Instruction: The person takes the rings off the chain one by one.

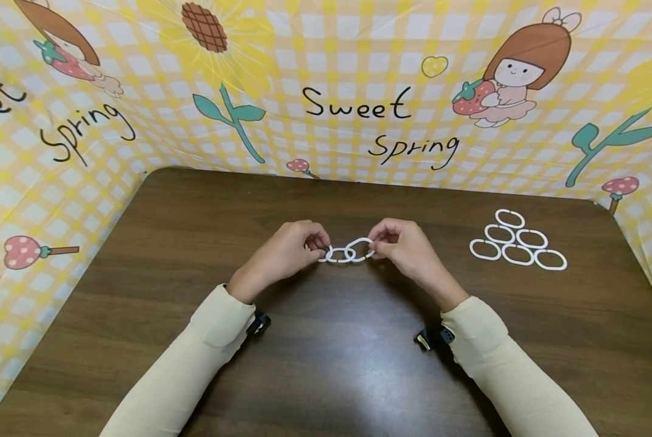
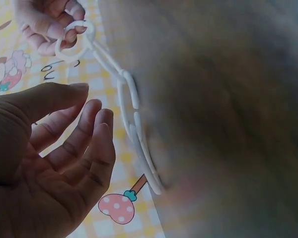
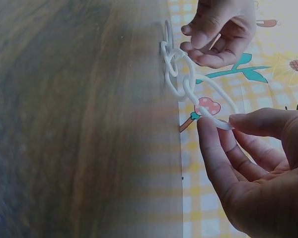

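Between the hands runs a short chain of white oval links (image 1: 336,261), looped one through another, each a thin ring. My right hand (image 1: 404,246) pinches the end link (image 3: 216,120) between thumb and fingertips, and that link is tilted up. The chain slopes from there down toward the table on the left. My left hand (image 1: 287,246) is beside the chain's other end, overlapping it in the head view. In the left wrist view its thumb and fingers (image 2: 97,148) are loosely bent and apart, with nothing between them; the chain passes beyond the fingertips.
To the right on the brown wooden table (image 1: 140,261), several loose white links (image 1: 551,269) lie in a triangle-shaped group. A yellow checked cloth (image 1: 347,48) with printed flowers and figures hangs behind the table and at its left. Each wrist carries a small black camera (image 1: 259,325).
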### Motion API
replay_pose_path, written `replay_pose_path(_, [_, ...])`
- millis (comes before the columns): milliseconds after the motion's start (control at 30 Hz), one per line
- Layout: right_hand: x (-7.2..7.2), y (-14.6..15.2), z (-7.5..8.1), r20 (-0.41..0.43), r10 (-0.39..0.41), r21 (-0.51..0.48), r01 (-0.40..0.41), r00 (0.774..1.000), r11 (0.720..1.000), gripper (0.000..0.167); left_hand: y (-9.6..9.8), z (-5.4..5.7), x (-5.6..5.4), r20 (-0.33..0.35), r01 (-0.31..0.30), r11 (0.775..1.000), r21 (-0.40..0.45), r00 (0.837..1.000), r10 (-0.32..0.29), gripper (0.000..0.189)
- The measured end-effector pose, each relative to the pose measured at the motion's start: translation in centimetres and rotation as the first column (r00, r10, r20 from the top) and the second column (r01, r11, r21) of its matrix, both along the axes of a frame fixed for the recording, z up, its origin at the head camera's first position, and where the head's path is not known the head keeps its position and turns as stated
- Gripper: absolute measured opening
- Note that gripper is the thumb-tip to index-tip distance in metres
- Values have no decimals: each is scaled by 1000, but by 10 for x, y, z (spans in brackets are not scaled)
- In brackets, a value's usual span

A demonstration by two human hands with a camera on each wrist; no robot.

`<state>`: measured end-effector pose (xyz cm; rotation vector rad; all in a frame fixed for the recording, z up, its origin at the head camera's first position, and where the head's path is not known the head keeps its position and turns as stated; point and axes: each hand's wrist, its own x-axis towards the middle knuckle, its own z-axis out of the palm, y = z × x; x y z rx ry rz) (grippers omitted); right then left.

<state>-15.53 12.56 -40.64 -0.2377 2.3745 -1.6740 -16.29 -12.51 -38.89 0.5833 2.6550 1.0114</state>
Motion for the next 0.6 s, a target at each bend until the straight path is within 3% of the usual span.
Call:
replay_pose_path(233, [-1,2,0,10,-9,-16,9,1000,1000,12,1,-3,0,-9,72,994,-80,997,-73,11])
replay_pose_path(600, [-1,2,0,26,-11,-60,13,1000,998,15,9,-2,2,-28,117,984,-133,992,-121,13])
